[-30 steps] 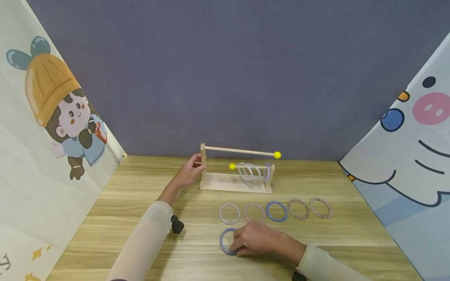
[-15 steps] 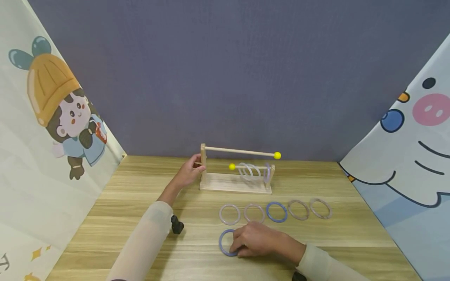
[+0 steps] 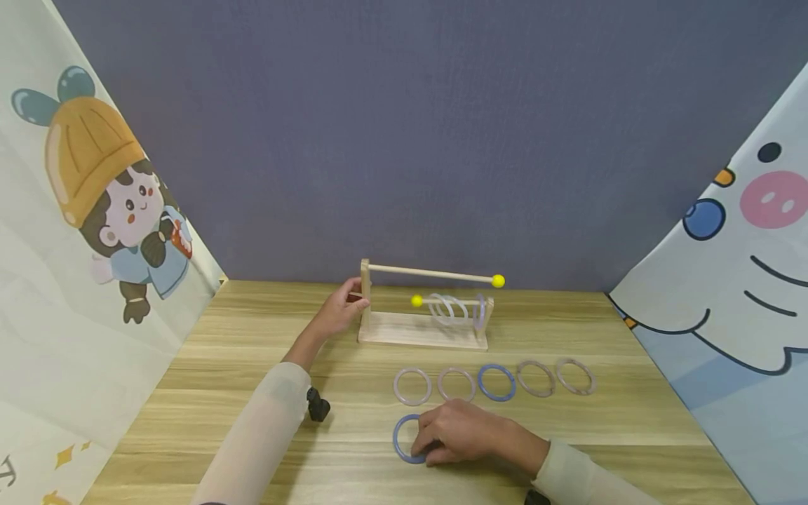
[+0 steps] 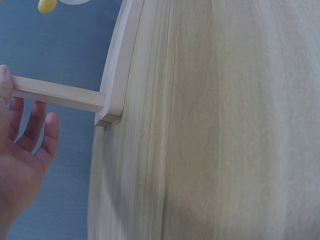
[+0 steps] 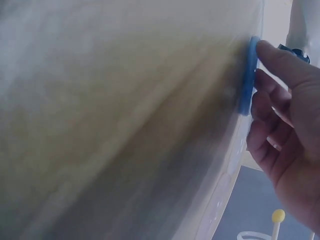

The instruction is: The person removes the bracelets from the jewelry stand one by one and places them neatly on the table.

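My left hand (image 3: 341, 312) grips the left upright post (image 4: 60, 94) of a wooden rack (image 3: 404, 331), thumb on one side and fingers on the other. The rack has two rods with yellow ball ends. Whitish rings (image 3: 435, 310) and a pale purple ring (image 3: 480, 312) hang on its lower rod; the upper rod (image 3: 435, 272) bears none. My right hand (image 3: 463, 431) pinches the right edge of a blue ring (image 3: 396, 438) at the tabletop. In the right wrist view the blue ring (image 5: 248, 80) appears edge-on, the thumb against it and the fingers curled beside it.
Between my right hand and the rack lies a row of rings: two pale pink ones (image 3: 395, 386), a darker blue one (image 3: 481, 381) and two brownish ones (image 3: 592, 379). A grey-blue panel (image 3: 404, 140) stands behind the table, with printed panels at both sides.
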Available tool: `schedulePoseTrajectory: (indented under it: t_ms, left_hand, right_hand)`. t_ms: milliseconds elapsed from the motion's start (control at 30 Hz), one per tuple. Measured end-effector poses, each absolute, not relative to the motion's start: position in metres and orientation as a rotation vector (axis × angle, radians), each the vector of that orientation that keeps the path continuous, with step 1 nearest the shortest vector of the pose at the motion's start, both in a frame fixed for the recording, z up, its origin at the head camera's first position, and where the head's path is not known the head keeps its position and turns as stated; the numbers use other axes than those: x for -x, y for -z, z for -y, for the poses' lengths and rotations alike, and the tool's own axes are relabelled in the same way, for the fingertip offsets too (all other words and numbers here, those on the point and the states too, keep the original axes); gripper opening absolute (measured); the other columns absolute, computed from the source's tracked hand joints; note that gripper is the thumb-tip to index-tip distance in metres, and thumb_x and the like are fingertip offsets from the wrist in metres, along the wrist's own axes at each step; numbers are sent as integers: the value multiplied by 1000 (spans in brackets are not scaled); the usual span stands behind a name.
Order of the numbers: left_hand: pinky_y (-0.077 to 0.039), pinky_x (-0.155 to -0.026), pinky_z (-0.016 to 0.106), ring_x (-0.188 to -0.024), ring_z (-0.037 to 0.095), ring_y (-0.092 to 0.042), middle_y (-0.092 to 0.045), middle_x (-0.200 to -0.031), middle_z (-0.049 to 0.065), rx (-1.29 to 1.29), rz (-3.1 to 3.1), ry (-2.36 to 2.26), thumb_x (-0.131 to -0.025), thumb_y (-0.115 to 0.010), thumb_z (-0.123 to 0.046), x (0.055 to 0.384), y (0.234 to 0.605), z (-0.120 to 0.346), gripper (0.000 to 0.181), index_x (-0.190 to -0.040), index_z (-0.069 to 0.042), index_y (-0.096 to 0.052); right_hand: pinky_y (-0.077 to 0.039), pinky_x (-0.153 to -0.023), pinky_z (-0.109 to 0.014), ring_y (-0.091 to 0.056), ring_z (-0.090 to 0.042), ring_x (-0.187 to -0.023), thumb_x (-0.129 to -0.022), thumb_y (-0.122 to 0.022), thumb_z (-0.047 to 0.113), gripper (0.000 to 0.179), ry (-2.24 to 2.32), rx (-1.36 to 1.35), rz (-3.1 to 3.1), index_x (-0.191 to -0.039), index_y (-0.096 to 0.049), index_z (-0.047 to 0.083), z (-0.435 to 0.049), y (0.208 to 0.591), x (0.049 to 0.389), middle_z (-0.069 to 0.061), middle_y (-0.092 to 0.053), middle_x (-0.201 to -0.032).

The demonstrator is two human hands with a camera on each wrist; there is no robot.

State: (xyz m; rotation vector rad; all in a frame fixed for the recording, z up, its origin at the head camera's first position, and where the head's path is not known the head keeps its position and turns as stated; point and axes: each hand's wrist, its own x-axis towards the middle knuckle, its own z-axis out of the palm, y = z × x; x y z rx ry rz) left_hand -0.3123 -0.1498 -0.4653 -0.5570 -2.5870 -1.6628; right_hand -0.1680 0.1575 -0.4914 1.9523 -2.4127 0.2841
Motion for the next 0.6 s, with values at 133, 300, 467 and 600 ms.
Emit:
schedulePoseTrajectory:
  t_ms: [133,300,467,600]
  left_hand:
    - [-54,-98,51,-123,41,-59,-58,-132,22,552,2591,1667,-104,-59,-16,312,466,150,45,-146,-6,-46]
    - [-53,-99,53,-125,42,-57,-55,-136,24,542,2608,1674,-105,-58,-17,312,465,150,48,-149,-5,-42]
    - [-52,-100,55,-126,44,-57,-55,-137,26,553,2606,1672,-105,-58,-16,312,465,150,49,-149,-4,-41]
    - [-53,-99,53,-125,42,-58,-56,-135,23,545,2610,1660,-104,-58,-16,312,466,150,46,-147,-6,-44]
  right_hand:
    - [-34,-69,1,-51,11,-74,-89,-76,33,18,-358,-1903,2457,-106,-77,31,-158,489,171,19,-68,-90]
    - [-35,-67,2,-53,10,-71,-88,-77,24,18,-476,-1803,2450,-107,-78,23,-160,484,177,14,-69,-88]
    - [-38,-65,-2,-48,11,-65,-87,-77,18,16,-542,-1664,2413,-103,-78,21,-161,480,188,13,-69,-83]
    - [-39,-62,-4,-45,11,-64,-87,-78,15,17,-574,-1565,2427,-103,-78,20,-163,475,196,12,-70,-84]
